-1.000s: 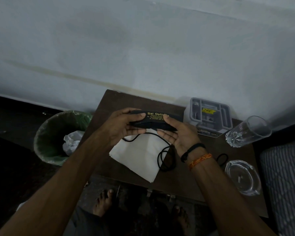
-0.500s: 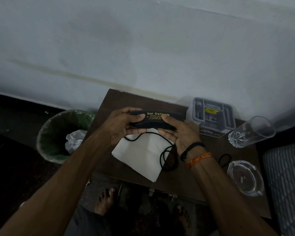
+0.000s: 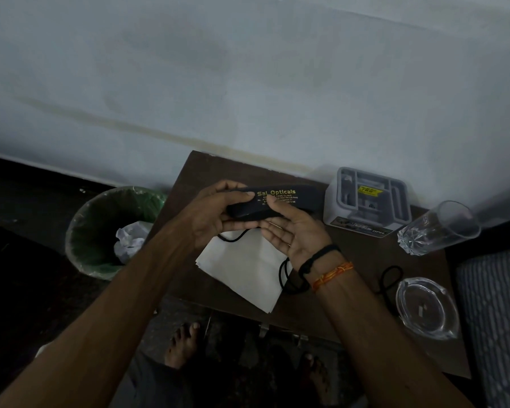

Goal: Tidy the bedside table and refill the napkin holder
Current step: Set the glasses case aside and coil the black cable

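Observation:
A black spectacle case (image 3: pixel 289 201) with yellow lettering is held above the dark wooden bedside table (image 3: pixel 362 293). My left hand (image 3: pixel 215 213) grips its left end, thumb on top. My right hand (image 3: pixel 295 234) supports it from below and in front, thumb on the lid. Under the hands lies a stack of white napkins (image 3: pixel 242 272) with a black cord (image 3: pixel 286 278) looped across it. A grey square holder (image 3: pixel 368 201) stands at the table's back, by the wall.
A green-lined waste bin (image 3: pixel 100 231) with crumpled paper stands on the floor left of the table. A drinking glass (image 3: pixel 442 228) and a glass ashtray (image 3: pixel 427 307) sit at the table's right. A patterned bed edge (image 3: pixel 495 319) borders the right side. My bare feet are below.
Both hands have kept hold of the case. The case has turned slightly, so more of its yellow lettering shows.

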A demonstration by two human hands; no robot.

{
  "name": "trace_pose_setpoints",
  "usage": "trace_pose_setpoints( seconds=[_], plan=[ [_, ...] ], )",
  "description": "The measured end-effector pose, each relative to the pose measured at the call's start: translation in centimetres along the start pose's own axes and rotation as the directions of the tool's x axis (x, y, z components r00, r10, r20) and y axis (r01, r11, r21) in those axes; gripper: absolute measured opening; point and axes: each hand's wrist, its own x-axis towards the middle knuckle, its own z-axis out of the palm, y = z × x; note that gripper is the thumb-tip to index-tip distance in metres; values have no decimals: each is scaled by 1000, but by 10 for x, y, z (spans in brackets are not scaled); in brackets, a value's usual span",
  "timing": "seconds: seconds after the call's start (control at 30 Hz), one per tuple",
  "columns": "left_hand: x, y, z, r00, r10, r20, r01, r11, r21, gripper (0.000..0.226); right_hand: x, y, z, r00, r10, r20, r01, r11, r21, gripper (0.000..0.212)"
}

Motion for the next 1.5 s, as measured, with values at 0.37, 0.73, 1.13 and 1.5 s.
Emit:
trace_pose_setpoints(
  seconds=[0.37, 0.73, 1.13, 1.5],
  plan=[
    [1, -1, -4, 1000, -14, -25, 15, 1000, 10, 23, 3, 2, 4, 999, -47, -11, 47, 999, 1, 38],
    [2, 3, -10, 998, 62, -13, -62, 997, 52, 39, 9, 2, 6, 991, -38, 125, 32, 998, 52, 43],
    [21, 7, -51, 862, 204, -463, -140, 976, 170, 43, 23, -7, -12, 980, -183, -73, 169, 970, -172, 22],
    [40, 4, -60, 779, 215, -590, -69, 963, 261, 48, 25, -6, -42, 919, -390, -56, 330, 839, -434, 11]
  ],
)
